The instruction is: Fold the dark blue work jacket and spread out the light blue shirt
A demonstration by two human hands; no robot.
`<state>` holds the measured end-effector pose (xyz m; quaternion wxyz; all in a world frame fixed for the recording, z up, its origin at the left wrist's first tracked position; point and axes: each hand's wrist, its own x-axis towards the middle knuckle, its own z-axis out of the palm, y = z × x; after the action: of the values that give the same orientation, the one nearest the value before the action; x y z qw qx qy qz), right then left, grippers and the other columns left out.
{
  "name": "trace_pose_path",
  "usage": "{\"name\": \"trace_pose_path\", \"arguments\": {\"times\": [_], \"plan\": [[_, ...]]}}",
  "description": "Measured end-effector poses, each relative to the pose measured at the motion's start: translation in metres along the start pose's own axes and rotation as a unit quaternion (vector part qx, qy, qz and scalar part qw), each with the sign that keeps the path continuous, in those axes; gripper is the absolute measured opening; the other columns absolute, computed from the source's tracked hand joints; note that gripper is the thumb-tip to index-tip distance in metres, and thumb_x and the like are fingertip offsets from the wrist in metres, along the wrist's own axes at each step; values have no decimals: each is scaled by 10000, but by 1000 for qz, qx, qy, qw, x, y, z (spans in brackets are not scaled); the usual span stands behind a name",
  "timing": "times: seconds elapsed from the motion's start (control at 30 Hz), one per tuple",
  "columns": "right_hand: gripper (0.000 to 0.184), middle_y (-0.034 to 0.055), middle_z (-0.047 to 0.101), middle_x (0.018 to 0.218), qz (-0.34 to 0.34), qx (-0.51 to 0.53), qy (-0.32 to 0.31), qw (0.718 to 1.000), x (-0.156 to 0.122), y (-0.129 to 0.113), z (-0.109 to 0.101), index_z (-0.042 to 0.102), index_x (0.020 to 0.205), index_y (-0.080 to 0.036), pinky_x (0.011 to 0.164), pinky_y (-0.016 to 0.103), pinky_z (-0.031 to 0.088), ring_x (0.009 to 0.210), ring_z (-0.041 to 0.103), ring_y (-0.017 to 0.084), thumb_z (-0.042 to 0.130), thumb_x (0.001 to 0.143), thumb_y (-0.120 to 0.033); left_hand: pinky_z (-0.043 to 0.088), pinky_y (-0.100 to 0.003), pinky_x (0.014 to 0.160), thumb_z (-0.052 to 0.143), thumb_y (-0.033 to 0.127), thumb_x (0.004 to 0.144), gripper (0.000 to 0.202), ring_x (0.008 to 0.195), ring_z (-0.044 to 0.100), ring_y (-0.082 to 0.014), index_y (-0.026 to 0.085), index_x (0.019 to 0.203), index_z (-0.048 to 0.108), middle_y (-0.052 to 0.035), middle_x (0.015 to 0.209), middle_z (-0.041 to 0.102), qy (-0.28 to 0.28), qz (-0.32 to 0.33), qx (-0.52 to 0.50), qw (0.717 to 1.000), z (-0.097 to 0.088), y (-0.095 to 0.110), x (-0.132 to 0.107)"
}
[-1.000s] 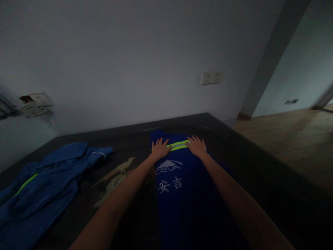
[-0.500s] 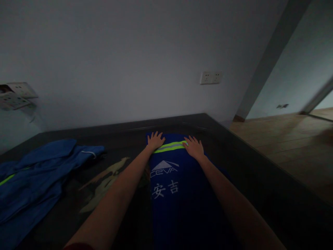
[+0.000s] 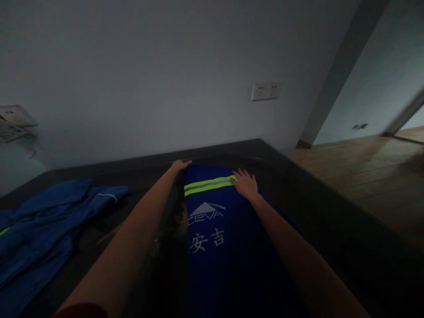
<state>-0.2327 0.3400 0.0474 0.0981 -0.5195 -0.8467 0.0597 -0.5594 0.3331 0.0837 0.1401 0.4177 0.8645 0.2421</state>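
Observation:
A folded blue work jacket (image 3: 212,198) with a yellow-green reflective stripe, CEVA lettering and white characters lies on the dark surface in front of me. At its far left corner is my left hand (image 3: 180,165), closed on the edge of the cloth, with its thumb over the corner and its other fingers mostly hidden. My right hand (image 3: 245,182) rests flat and open near the far right edge, its fingers spread over the end of the stripe.
Another blue garment (image 3: 62,221) lies loosely to the left. The dark table (image 3: 314,212) meets the pale wall behind. A wall socket (image 3: 266,91) is above its far edge, and more sockets (image 3: 16,121) are at the left. Wooden floor (image 3: 344,172) lies to the right.
My left hand has moved left and away from me, off the stripe to the jacket's far corner, and its fingers have closed. My right hand stays in place on the cloth.

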Motion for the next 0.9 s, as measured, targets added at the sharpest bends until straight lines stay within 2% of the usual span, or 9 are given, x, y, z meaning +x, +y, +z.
{"name": "trace_pose_path", "arguments": {"times": [0.1, 0.2, 0.3, 0.4, 0.5, 0.6, 0.67, 0.8, 0.9], "plan": [[559, 72, 301, 1529, -2, 2, 2, 1000, 0, 0, 0, 358, 1443, -263, 1105, 559, 160, 1411, 208, 289, 217, 965, -514, 511, -300, 615, 722, 435, 733, 393, 806, 678, -275, 87, 909, 679, -138, 794, 707, -36, -33, -54, 997, 2, 5, 4], [567, 74, 302, 1529, -1, 6, 0, 1000, 0, 0, -1, 363, 1442, -260, 1107, 561, 157, 1409, 213, 292, 205, 964, -521, 509, -265, 589, 736, 329, 740, 294, 734, 671, -214, 91, 905, 684, -100, 756, 709, -64, -19, -115, 991, 1, 9, -2], [562, 70, 286, 1535, -1, 11, -8, 1000, 0, 0, -2, 352, 1448, -266, 1107, 566, 155, 1412, 205, 294, 228, 962, -520, 535, -265, 640, 684, 213, 783, 233, 737, 673, -178, 118, 996, 686, -83, 819, 726, -91, 17, -166, 982, -8, 12, -9], [563, 69, 284, 1537, 1, 14, -11, 1000, 0, -1, -3, 345, 1451, -263, 1108, 567, 150, 1416, 193, 291, 227, 962, -516, 549, -269, 719, 607, 114, 815, 308, 797, 678, -158, 161, 1115, 662, -77, 935, 732, -113, 62, -195, 972, -21, 14, -15], [568, 68, 284, 1537, 0, 16, -10, 1000, 0, 0, -2, 343, 1452, -260, 1108, 568, 151, 1417, 191, 290, 220, 961, -519, 548, -263, 777, 549, 113, 855, 403, 869, 675, -146, 213, 1242, 596, -65, 1056, 712, -119, 109, -196, 967, -33, 16, -18], [566, 68, 289, 1535, -1, 21, -8, 1000, 1, 0, -1, 348, 1449, -262, 1106, 569, 157, 1414, 197, 294, 229, 960, -522, 544, -270, 815, 509, 149, 885, 466, 912, 665, -142, 265, 1336, 506, -42, 1106, 696, -96, 143, -166, 971, -36, 14, -21], [561, 65, 295, 1532, 0, 20, -5, 1000, 1, 1, 0, 354, 1445, -269, 1106, 571, 154, 1414, 200, 293, 232, 960, -522, 531, -306, 859, 502, 138, 871, 458, 959, 653, -169, 233, 1319, 520, -62, 1115, 687, -65, 148, -122, 979, -32, 11, -22], [552, 68, 307, 1527, -3, 13, 7, 1000, 1, 1, 2, 364, 1438, -271, 1105, 567, 156, 1409, 213, 287, 235, 962, -518, 385, -448, 1038, 491, 128, 838, 382, 1213, 508, -286, 153, 1204, 598, -147, 1282, 568, 22, 147, -6, 989, -12, 8, -30], [539, 70, 315, 1523, -3, 10, 11, 1000, 1, 1, 3, 380, 1430, -267, 1101, 566, 165, 1406, 223, 287, 252, 964, -505, 242, -429, 1132, 404, 186, 897, 400, 1342, 369, -256, 195, 1271, 546, -106, 1412, 459, 48, 181, 57, 981, 10, 12, -42]]}}
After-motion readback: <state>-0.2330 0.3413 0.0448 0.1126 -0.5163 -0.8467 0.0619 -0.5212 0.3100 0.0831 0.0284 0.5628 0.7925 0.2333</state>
